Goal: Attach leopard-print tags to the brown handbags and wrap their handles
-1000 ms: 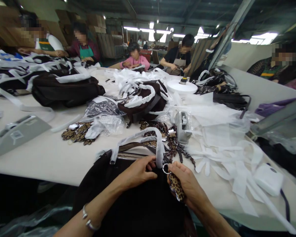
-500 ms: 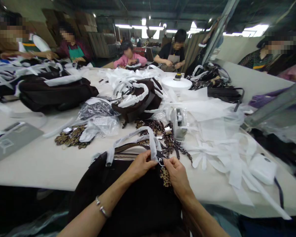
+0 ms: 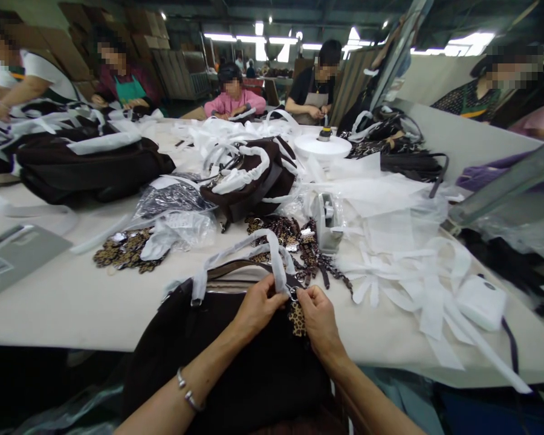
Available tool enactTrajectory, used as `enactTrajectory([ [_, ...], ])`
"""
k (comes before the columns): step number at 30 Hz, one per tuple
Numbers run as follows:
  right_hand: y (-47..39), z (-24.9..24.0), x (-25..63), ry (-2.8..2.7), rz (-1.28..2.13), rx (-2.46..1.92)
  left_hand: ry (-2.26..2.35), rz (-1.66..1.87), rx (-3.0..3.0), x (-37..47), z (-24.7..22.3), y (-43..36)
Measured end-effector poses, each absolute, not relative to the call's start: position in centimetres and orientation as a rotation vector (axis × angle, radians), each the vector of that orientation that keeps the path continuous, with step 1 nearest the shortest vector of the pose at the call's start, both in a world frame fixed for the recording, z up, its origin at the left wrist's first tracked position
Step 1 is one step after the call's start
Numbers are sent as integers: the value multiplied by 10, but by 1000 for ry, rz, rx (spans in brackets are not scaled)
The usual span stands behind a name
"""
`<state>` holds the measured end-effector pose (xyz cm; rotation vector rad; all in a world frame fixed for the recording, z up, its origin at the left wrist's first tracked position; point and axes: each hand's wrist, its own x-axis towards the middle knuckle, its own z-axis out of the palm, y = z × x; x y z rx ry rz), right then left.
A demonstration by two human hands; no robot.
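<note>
A dark brown bag (image 3: 185, 356) stands at the table's near edge, its handles wrapped in white material (image 3: 276, 260). My left hand (image 3: 259, 305) pinches the base of the wrapped handle at the bag's top right. Close beside it, my right hand (image 3: 318, 314) has thumb and fingertips closed on a metal ring (image 3: 294, 293). A leopard-print charm (image 3: 298, 320) hangs below the ring against the bag. The fingertips of both hands nearly meet, and the exact join between ring and handle is hard to make out.
Leopard-print charms (image 3: 127, 251) and a tape dispenser (image 3: 329, 223) lie beyond the bag. White strips (image 3: 435, 302) spread to the right. More brown bags (image 3: 95, 166) stand farther back, with several people around the table. A metal post (image 3: 503, 184) slants at the right.
Both hands stay at the ring and handle, with the right hand slightly closer to the left. At the far left, a person has leaned and shifted their arms.
</note>
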<state>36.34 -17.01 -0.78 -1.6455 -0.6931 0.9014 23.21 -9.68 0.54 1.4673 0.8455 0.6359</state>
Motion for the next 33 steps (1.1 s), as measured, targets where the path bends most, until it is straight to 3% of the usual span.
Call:
enactTrajectory([
  [9,-172,0,360,-441,1145,-1462,939,741,1468,234,2,-105],
  [15,-170,11,368,-405,1401,-1439,900,634,1360,230,8,-102],
  [21,-162,17,377,-537,1374,-1472,909,636,1435,229,13,-101],
  [33,-170,25,368,-165,1563,-1310,846,644,1339,228,12,-99],
])
